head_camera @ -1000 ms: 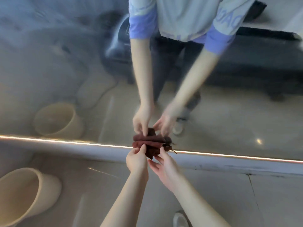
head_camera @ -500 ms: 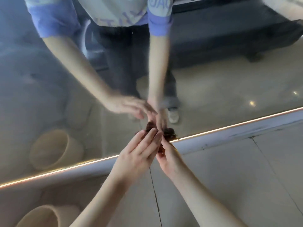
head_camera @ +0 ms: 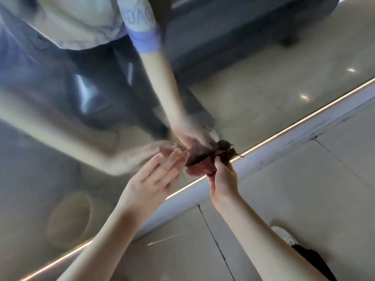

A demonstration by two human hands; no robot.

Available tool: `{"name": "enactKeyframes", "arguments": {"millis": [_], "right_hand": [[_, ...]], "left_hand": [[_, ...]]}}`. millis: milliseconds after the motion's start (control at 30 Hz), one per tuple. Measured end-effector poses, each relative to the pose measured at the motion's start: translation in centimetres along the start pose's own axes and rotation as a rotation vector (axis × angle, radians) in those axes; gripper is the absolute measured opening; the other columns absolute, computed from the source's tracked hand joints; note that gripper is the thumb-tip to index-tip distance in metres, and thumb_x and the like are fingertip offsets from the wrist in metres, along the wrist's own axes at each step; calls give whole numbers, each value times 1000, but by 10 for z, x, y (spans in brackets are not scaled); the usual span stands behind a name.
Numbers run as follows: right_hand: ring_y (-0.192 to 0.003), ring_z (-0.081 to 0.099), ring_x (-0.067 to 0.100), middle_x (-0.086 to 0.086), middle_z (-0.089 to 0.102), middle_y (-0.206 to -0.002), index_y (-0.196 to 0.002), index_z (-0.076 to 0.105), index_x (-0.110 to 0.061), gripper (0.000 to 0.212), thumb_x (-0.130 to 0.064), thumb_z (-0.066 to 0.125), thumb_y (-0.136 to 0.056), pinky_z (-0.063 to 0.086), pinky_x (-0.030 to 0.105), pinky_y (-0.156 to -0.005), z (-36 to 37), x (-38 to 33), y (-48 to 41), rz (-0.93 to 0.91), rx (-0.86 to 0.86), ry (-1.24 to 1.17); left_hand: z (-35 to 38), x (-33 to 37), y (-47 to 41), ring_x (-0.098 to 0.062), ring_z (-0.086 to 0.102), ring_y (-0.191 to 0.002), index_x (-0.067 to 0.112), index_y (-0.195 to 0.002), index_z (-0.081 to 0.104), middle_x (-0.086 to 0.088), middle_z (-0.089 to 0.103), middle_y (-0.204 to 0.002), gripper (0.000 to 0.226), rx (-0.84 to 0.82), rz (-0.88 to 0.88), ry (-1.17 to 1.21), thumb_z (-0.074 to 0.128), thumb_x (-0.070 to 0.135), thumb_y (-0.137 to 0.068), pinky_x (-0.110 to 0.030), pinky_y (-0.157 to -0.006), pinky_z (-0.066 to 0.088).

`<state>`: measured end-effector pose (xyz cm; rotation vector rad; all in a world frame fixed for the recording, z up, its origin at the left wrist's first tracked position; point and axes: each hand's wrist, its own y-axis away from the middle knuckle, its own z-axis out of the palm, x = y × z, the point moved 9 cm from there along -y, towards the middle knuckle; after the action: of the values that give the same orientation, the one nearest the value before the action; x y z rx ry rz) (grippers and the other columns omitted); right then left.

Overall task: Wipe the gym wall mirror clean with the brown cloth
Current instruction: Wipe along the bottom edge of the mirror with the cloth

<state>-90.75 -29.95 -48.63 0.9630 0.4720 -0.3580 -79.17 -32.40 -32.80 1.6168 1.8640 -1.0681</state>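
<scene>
We saw the brown cloth (head_camera: 205, 162) bunched into a small wad low on the wall mirror (head_camera: 263, 82), pressed against the glass just above the lit strip (head_camera: 300, 122) that ran along the mirror's bottom edge. Its dark reflection met it in the glass, so cloth and image looked like one lump. A loose thread stuck out of the wad toward the strip.

The right hand (head_camera: 222, 179) gripped the cloth, fingers and thumb closed round its lower part, the forearm reaching in from the lower right. The left hand (head_camera: 154, 175) held nothing: its fingers were stretched out flat and together, tips pointing at the cloth and just beside it, and we could not tell whether they touched the glass.

In the mirror we made out the person's reflection, blurred: a pale shirt with a blue sleeve band (head_camera: 145, 40) and dark trousers. A round beige bucket (head_camera: 70, 220) showed only as a reflection at lower left. Below the strip lay a white baseboard (head_camera: 284, 147), then the tiled floor (head_camera: 304, 199), where a white shoe (head_camera: 284, 235) sat at the lower right.
</scene>
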Motion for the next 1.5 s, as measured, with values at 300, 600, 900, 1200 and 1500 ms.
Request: {"name": "enactKeyframes", "arguments": {"millis": [300,600,900,1200,1500], "right_hand": [[-100,57,20,2,59,-121,-133,54,-19,31,-17,40,-105,41,28,-93,-18,-13,-18,-113,216,171],[-100,62,18,6,63,-115,-122,56,-16,37,4,38,-97,48,32,-95,-17,-47,-16,-109,122,212],[-94,60,18,4,62,-111,-108,55,-15,13,-13,59,-96,46,27,-84,-53,-68,-28,-282,385,221],[-104,60,28,5,62,-120,-133,58,-17,34,-9,49,-101,50,40,-99,-66,-60,-54,-54,404,192],[-104,66,21,3,70,-112,-120,67,-15,27,-10,56,-97,53,39,-96,-71,-111,-61,-347,342,249]], "left_hand": [[-8,6,-49,-18,39,-138,5,-138,57,-3,55,-146,45,105,18,102,28,4,-103,-35,-118,21],[-3,10,-53,-20,40,-137,4,-134,60,-5,55,-145,42,141,66,72,33,4,-102,-36,-121,18],[1,22,-64,-22,40,-136,8,-121,72,-4,61,-139,49,106,89,83,28,2,-101,-37,-121,17],[9,44,-89,-23,41,-137,9,-120,73,-6,61,-138,44,114,130,123,35,4,-99,-38,-122,15],[16,59,-121,-24,44,-136,8,-120,73,-5,63,-136,44,141,134,148,33,3,-101,-38,-121,18]]}}
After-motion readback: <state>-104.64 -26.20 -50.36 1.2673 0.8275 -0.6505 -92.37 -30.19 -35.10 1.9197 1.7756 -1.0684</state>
